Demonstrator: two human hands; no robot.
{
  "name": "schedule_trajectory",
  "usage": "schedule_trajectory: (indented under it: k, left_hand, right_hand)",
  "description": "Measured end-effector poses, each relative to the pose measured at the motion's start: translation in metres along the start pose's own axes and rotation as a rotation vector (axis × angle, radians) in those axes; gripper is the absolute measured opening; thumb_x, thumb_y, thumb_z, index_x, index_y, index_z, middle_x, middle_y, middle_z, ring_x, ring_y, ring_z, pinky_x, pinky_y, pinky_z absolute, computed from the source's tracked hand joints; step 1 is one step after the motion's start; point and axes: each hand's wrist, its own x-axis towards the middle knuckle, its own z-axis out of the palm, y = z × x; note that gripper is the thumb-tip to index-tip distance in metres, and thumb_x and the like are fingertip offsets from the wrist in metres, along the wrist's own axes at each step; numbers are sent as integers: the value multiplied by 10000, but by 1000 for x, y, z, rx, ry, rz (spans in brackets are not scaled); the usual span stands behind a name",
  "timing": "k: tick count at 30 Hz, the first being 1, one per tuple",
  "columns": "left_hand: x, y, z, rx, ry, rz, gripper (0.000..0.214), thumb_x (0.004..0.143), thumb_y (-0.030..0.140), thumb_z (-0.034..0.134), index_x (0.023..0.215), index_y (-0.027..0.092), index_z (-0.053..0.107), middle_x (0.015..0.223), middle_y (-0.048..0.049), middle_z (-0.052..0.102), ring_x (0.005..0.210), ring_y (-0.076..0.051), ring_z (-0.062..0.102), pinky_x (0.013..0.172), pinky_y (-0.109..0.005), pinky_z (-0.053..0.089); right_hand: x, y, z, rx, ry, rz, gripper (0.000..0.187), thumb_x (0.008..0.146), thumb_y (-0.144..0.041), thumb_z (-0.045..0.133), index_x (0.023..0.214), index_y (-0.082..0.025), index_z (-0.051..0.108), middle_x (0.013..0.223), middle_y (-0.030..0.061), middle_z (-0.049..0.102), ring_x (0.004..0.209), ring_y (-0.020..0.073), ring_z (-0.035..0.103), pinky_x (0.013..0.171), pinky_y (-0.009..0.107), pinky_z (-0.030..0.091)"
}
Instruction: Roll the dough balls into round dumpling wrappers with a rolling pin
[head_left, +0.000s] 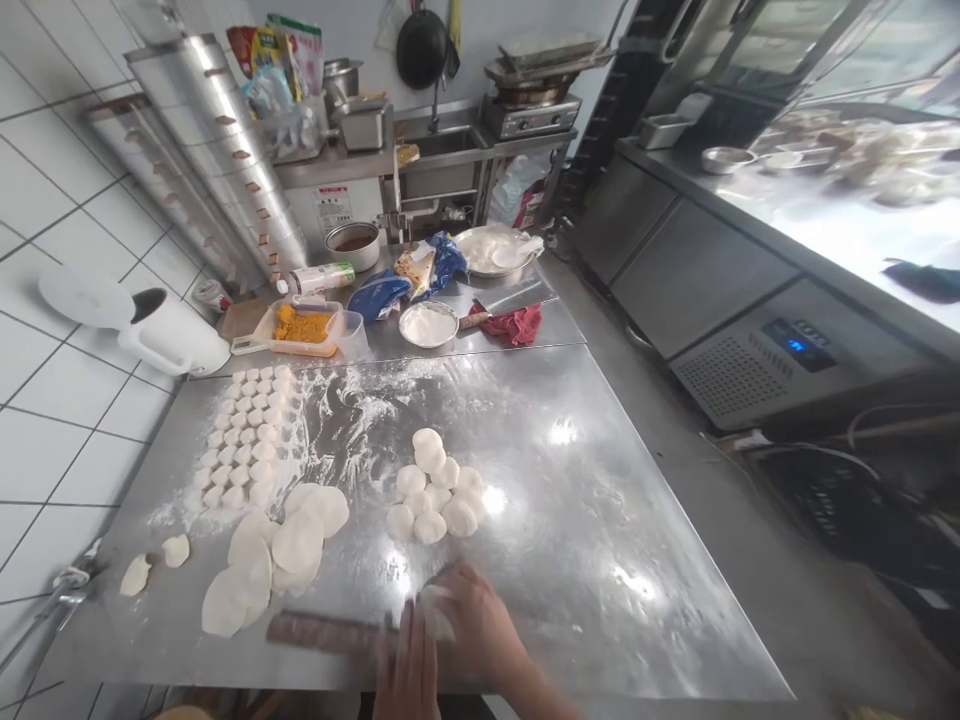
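A dark wooden rolling pin lies across the near edge of the floured steel table. My left hand rests flat on its right end, fingers stretched out and blurred by motion. My right hand is beside it, fingers curled over a small white dough piece. Just beyond my hands sits a cluster of several flattened dough balls. To the left lies a pile of rolled-out round wrappers.
Rows of small cut dough pieces fill the table's left side; two loose pieces lie near the left edge. Farther back stand a tray of yellow filling, a flour bowl, a red cloth, a white jug and stacked steamers.
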Motion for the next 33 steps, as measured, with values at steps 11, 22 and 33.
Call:
schedule_trajectory:
  k: [11, 22, 33]
  left_hand:
    - [8, 8, -10, -8, -62, 8, 987, 890, 434, 692, 1678, 88, 208, 1754, -119, 209, 1650, -323, 184, 1367, -575, 205]
    - [17, 13, -9, -41, -75, 27, 1088, 830, 674, 705, 1663, 112, 289, 1706, -198, 358, 1625, -429, 229, 1295, -708, 259]
    - [21, 16, 1, -41, -42, 32, 1061, 864, 649, 684, 1662, 83, 275, 1718, -200, 329, 1630, -413, 220, 1295, -674, 296]
  right_hand:
    - [-1, 7, -3, 93, 39, 19, 300, 1001, -238, 435, 885, -247, 712, 997, 70, 741, 1013, 249, 703, 953, 374, 533]
    - [0, 11, -6, 85, 81, 42, 323, 1023, -254, 413, 909, -249, 715, 1027, 81, 729, 1015, 264, 698, 927, 380, 527]
    - [0, 16, -10, 100, 108, 69, 318, 1014, -256, 407, 934, -253, 715, 1047, 78, 745, 1049, 273, 701, 972, 403, 526]
